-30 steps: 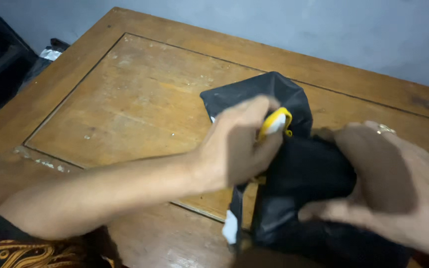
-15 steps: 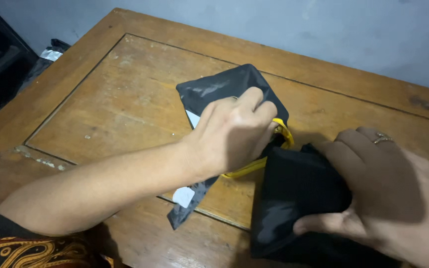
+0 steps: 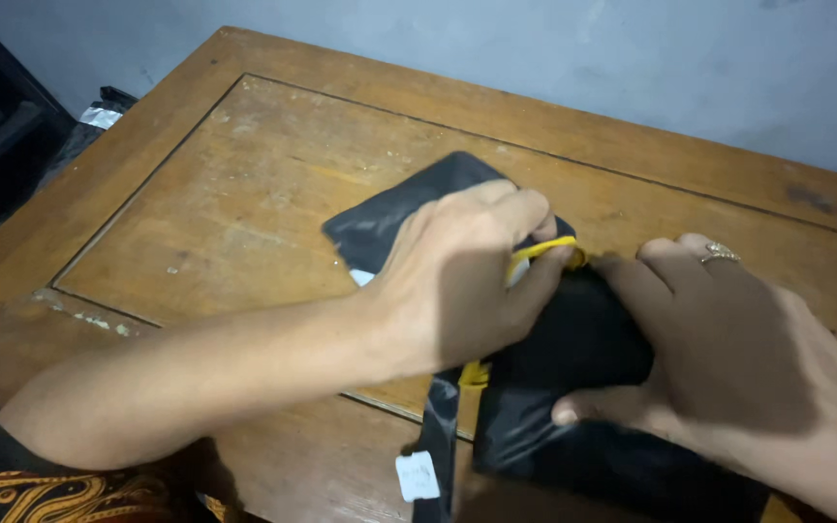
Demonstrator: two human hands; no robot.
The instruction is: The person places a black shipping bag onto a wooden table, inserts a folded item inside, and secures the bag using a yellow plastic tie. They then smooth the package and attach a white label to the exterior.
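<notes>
A yellow band (image 3: 540,250) runs out from under my left fingers (image 3: 520,208), which are curled down over it, pinching it against the top edge of a black pouch (image 3: 583,339). The band shows again below my left palm, a short yellow stretch just beside the pouch's left edge. My left hand (image 3: 457,291) grasps the band; whether it wraps all the way round the pouch I cannot tell.

My right hand (image 3: 728,349) lies flat on the pouch, fingers spread and pressing, fingertips nearly touching the band and my left fingertips, thumb along the pouch's lower edge. It clamps the pouch down rather than closing round it. One ring (image 3: 719,252) sits on a right finger.

Beyond my left knuckles, one black plastic bag (image 3: 389,218) lies flat, partly under my hand. A white label (image 3: 417,476) shows on a black strip below my left wrist. One pouch, one band, one bag, all on one wooden table (image 3: 205,194).
</notes>
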